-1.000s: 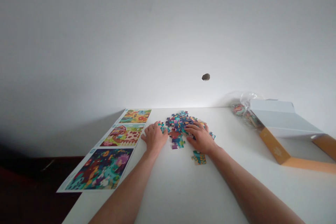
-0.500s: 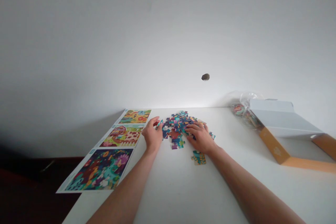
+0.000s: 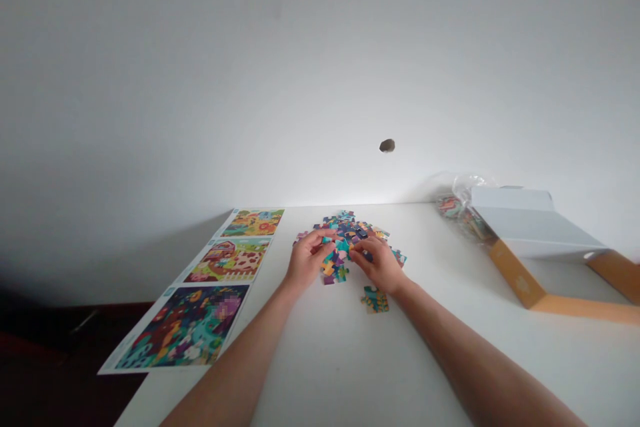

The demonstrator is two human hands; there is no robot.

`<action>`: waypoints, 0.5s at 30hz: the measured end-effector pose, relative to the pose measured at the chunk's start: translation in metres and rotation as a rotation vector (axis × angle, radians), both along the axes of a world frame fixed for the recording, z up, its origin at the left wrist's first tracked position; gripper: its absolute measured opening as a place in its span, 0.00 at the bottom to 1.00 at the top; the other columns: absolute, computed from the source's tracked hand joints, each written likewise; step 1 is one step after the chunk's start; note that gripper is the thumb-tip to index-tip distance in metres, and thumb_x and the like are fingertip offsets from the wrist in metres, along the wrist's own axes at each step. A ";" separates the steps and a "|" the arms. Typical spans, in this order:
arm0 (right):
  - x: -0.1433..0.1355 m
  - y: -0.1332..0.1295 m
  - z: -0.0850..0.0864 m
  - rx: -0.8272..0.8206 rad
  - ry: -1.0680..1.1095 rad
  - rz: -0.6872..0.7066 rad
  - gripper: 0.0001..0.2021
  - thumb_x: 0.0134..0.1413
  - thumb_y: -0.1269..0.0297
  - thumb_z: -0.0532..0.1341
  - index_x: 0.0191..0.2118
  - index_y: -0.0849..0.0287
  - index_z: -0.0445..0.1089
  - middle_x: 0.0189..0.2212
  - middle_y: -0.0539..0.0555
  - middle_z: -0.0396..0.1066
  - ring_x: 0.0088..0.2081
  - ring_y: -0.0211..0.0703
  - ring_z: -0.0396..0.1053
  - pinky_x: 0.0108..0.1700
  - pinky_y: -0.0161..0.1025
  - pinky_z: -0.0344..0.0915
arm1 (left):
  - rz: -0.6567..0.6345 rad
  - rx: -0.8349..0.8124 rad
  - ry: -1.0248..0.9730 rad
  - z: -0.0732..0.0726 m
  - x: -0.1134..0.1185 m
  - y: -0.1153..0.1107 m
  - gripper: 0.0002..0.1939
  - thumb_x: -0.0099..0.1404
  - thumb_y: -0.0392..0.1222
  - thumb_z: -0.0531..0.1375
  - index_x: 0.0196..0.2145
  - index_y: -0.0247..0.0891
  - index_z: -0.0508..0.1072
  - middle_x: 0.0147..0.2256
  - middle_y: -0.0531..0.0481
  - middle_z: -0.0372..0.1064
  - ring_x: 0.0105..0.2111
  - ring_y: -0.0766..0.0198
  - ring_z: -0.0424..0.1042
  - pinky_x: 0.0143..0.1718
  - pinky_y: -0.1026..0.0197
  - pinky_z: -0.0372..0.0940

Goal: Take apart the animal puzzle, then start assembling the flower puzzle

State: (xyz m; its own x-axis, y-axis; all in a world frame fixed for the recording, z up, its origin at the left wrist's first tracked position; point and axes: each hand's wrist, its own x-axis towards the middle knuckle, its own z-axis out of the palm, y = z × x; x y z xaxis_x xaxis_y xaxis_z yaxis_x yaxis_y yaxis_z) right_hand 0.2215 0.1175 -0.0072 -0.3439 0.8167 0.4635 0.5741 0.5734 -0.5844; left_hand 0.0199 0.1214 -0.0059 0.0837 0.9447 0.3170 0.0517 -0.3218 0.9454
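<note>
A heap of colourful puzzle pieces (image 3: 345,220) lies on the white table (image 3: 320,360). Over its left side, my left hand (image 3: 307,259) pinches a teal puzzle piece (image 3: 327,240) between thumb and fingers. My right hand (image 3: 380,263) is over the right side, thumb and index finger closed at a small piece with teal and yellow on it; its outline is partly hidden. Nearer to me than the heap lie joined-looking teal and yellow pieces (image 3: 376,300), just below my right wrist.
A sheet with three printed pictures (image 3: 200,280) lies along the left table edge, its near corner overhanging. At the right stand an open orange and white box (image 3: 565,303) and a clear plastic bag (image 3: 467,220) with colourful contents. Behind is a wall with a hole (image 3: 387,145).
My left hand has moved right over the heap with its piece. My right hand has shifted slightly left, its spread fingers now closed in a pinch. The view has shifted a little.
</note>
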 end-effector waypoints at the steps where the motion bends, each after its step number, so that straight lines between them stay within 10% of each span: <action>1: 0.000 0.000 0.000 -0.009 0.016 -0.005 0.13 0.63 0.56 0.56 0.31 0.56 0.72 0.31 0.52 0.74 0.38 0.44 0.68 0.47 0.41 0.61 | 0.000 -0.005 -0.012 0.000 0.000 0.000 0.17 0.59 0.46 0.65 0.45 0.37 0.75 0.43 0.43 0.77 0.43 0.55 0.75 0.44 0.57 0.68; 15: 0.005 0.002 0.000 -0.005 0.090 -0.179 0.13 0.63 0.59 0.53 0.30 0.57 0.69 0.27 0.51 0.73 0.32 0.42 0.69 0.39 0.37 0.62 | 0.198 -0.244 -0.517 0.000 -0.005 0.013 0.23 0.53 0.48 0.68 0.45 0.37 0.71 0.45 0.41 0.76 0.40 0.54 0.78 0.39 0.54 0.73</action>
